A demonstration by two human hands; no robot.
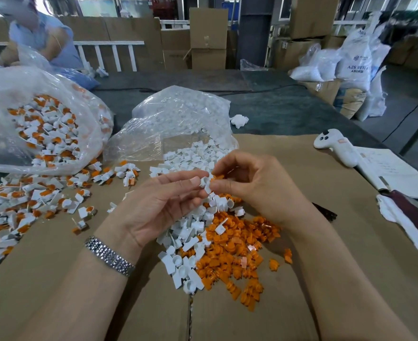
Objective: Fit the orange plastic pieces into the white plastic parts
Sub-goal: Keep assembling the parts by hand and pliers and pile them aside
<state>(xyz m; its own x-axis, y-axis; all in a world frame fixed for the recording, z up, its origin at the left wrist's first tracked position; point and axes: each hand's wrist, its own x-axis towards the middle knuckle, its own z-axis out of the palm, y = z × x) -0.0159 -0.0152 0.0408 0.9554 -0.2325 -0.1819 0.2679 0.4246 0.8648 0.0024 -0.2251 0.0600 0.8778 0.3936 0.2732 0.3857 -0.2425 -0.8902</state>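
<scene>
Both hands met above the middle of the counter, which was covered with brown cardboard. The left hand, with a metal watch on its wrist, pinched a small white part between thumb and fingertips. The right hand had its fingers curled, and its thumb and forefinger touched the same white part from the other side; whether an orange piece sat between those fingers could not be told.

Directly beneath the hands lay a heap of loose white parts, and just beside it, toward the right, a heap of orange pieces; the two heaps touched along their edge. Behind them a clear plastic bag spilled more white parts onto the cardboard. To the left a second clear bag held joined white-and-orange pieces, with many more scattered in front of it.

At the right side of the counter lay a white controller, an open notebook and a white cloth.
</scene>
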